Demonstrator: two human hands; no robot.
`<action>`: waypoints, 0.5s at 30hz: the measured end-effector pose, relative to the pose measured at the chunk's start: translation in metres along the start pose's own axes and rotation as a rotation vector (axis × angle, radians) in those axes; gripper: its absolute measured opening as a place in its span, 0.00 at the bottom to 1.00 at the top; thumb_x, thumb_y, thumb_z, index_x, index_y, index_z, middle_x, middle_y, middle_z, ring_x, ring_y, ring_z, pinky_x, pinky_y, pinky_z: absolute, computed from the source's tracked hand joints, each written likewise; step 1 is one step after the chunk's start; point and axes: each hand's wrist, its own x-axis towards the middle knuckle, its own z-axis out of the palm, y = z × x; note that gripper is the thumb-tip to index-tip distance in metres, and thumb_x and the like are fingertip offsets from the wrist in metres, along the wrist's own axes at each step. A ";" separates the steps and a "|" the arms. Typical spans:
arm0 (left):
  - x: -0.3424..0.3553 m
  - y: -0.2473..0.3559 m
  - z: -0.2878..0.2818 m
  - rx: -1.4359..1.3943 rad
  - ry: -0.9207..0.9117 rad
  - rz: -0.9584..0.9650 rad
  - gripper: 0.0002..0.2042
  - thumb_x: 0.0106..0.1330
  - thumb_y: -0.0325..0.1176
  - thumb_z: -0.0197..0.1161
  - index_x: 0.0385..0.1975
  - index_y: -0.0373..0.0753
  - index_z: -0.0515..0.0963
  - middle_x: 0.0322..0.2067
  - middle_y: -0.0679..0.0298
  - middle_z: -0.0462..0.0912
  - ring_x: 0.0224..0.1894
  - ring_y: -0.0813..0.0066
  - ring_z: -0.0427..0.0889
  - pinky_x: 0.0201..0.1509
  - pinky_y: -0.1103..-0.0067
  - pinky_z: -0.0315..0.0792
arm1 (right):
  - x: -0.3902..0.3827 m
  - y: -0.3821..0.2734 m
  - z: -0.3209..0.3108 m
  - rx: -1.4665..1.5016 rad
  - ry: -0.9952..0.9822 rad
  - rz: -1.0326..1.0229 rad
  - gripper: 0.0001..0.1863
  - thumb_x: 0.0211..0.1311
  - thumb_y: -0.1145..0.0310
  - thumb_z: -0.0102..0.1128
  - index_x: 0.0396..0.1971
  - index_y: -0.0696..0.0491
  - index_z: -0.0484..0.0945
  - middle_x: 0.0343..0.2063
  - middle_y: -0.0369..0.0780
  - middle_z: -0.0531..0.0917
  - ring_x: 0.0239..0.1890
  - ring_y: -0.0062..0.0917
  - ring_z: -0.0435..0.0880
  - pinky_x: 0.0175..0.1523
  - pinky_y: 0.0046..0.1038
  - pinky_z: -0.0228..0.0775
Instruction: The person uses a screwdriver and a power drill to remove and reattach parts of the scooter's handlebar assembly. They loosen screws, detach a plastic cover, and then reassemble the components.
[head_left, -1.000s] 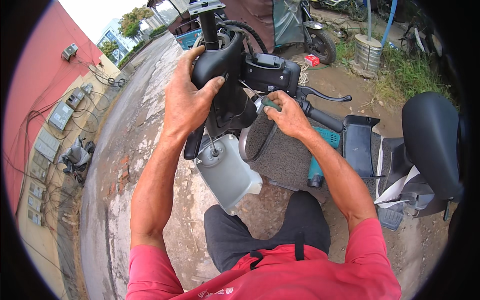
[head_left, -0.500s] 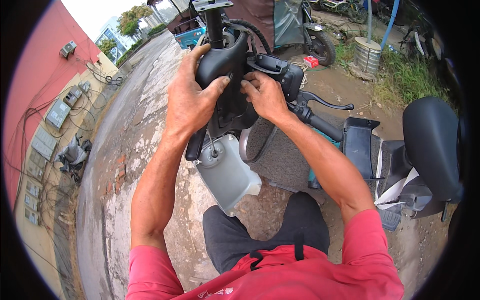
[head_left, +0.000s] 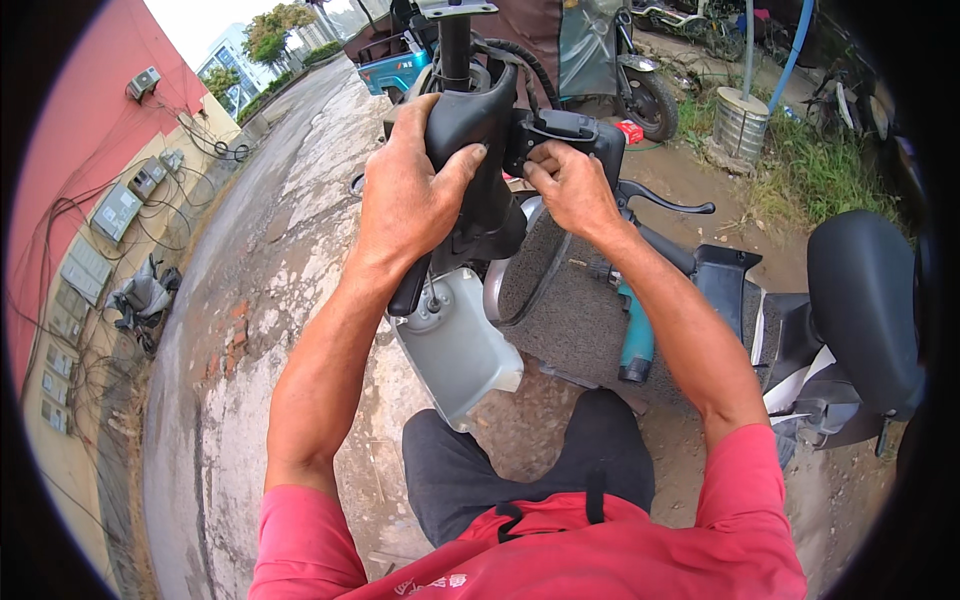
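Gripping one black handlebar cover from the left, left hand clamped around it, right hand pinching its right edge, one brake lever beside, one teal power drill below.

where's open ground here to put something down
Bare concrete left of the left hand and grey fender. Crowded right of the right hand: brake lever, teal tool, black seat.

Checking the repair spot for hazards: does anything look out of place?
Yes. A teal power drill lies loose on the scooter's grey floor mat, and the pale grey plastic fender hangs askew below the black steering cover.
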 end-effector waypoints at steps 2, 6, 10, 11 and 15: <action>-0.001 0.001 0.004 -0.005 0.008 0.014 0.30 0.62 0.35 0.72 0.63 0.30 0.70 0.41 0.39 0.86 0.42 0.45 0.89 0.48 0.63 0.81 | 0.003 0.007 -0.003 -0.170 0.092 -0.101 0.13 0.64 0.66 0.66 0.43 0.58 0.84 0.35 0.50 0.89 0.41 0.45 0.90 0.48 0.39 0.81; -0.004 0.006 0.010 -0.020 -0.008 -0.017 0.31 0.62 0.36 0.72 0.64 0.31 0.70 0.44 0.39 0.85 0.45 0.45 0.88 0.51 0.63 0.80 | 0.014 0.020 -0.021 -0.279 0.055 -0.100 0.12 0.66 0.65 0.64 0.43 0.58 0.84 0.36 0.50 0.89 0.42 0.46 0.89 0.49 0.41 0.80; -0.014 0.008 0.015 0.013 -0.051 -0.047 0.33 0.64 0.37 0.71 0.66 0.32 0.66 0.46 0.36 0.84 0.45 0.39 0.87 0.51 0.59 0.80 | 0.019 0.030 -0.033 -0.249 0.062 -0.048 0.13 0.66 0.66 0.65 0.44 0.59 0.84 0.36 0.51 0.89 0.41 0.46 0.89 0.48 0.41 0.79; -0.014 0.008 0.016 0.014 -0.034 -0.030 0.33 0.64 0.37 0.71 0.66 0.32 0.66 0.46 0.36 0.83 0.46 0.39 0.87 0.51 0.59 0.79 | 0.019 0.032 -0.036 -0.242 0.064 -0.041 0.13 0.66 0.66 0.65 0.44 0.59 0.84 0.35 0.51 0.89 0.41 0.46 0.89 0.48 0.40 0.79; -0.011 0.006 0.017 -0.022 0.015 -0.023 0.31 0.64 0.36 0.71 0.65 0.31 0.68 0.46 0.37 0.84 0.46 0.40 0.87 0.51 0.60 0.80 | 0.016 0.035 -0.035 -0.204 0.059 -0.050 0.13 0.66 0.67 0.66 0.44 0.60 0.84 0.35 0.50 0.89 0.40 0.45 0.90 0.47 0.39 0.80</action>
